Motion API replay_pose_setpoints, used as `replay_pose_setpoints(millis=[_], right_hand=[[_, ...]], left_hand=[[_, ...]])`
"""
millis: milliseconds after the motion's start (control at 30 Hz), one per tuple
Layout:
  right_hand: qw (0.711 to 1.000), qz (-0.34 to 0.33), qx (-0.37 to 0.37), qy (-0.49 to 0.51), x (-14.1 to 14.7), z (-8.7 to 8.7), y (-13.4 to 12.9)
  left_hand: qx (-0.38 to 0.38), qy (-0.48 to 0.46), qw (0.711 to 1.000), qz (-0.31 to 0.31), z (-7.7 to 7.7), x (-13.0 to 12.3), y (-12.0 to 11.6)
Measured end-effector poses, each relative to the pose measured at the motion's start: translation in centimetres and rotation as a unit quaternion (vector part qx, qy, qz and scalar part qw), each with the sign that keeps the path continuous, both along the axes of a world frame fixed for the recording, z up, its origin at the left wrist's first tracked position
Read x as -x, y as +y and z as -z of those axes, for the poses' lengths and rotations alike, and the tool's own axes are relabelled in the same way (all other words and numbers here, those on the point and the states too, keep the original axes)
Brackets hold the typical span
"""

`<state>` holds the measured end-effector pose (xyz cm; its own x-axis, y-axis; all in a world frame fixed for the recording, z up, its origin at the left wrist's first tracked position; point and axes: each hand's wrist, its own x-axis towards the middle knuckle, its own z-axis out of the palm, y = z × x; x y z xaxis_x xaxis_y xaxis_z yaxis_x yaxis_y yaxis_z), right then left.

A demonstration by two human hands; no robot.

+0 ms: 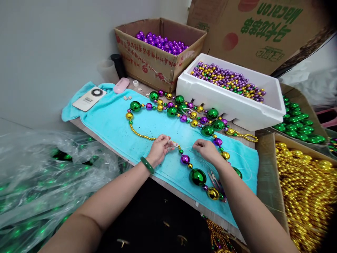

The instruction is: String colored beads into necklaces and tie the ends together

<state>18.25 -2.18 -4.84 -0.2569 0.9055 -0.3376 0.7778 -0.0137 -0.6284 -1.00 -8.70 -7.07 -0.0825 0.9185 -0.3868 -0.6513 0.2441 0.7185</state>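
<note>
My left hand (159,151), with a green bangle (147,165) at its wrist, is closed in a pinch on a bead garland (185,159). White wrapping, perhaps tape, shows at its fingertips. Fine gold beads (140,135) run into this hand from the left, and larger green, purple and gold balls lead off to the right. My right hand (206,150) is closed, fingertips together, on a thin clear thread (187,147) stretching between both hands. Under the right forearm lie snips (214,181), partly hidden. The garland loops across a turquoise towel (113,116).
Behind stand a cardboard box (147,66) of purple balls and a white foam box (226,105) of mixed beads. Gold bead strands (308,189) fill a carton at right. A phone (89,98) and pink case (121,85) lie at left, near plastic-wrapped goods (52,189).
</note>
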Motion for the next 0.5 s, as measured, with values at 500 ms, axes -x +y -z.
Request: replay_pose_setpoints(millis=[500], right_hand=[[0.825, 0.067, 0.306, 0.471, 2.2, 0.4, -2.2]], left_hand=[[0.008, -0.013, 1.000, -0.010, 0.1, -0.3, 0.2]])
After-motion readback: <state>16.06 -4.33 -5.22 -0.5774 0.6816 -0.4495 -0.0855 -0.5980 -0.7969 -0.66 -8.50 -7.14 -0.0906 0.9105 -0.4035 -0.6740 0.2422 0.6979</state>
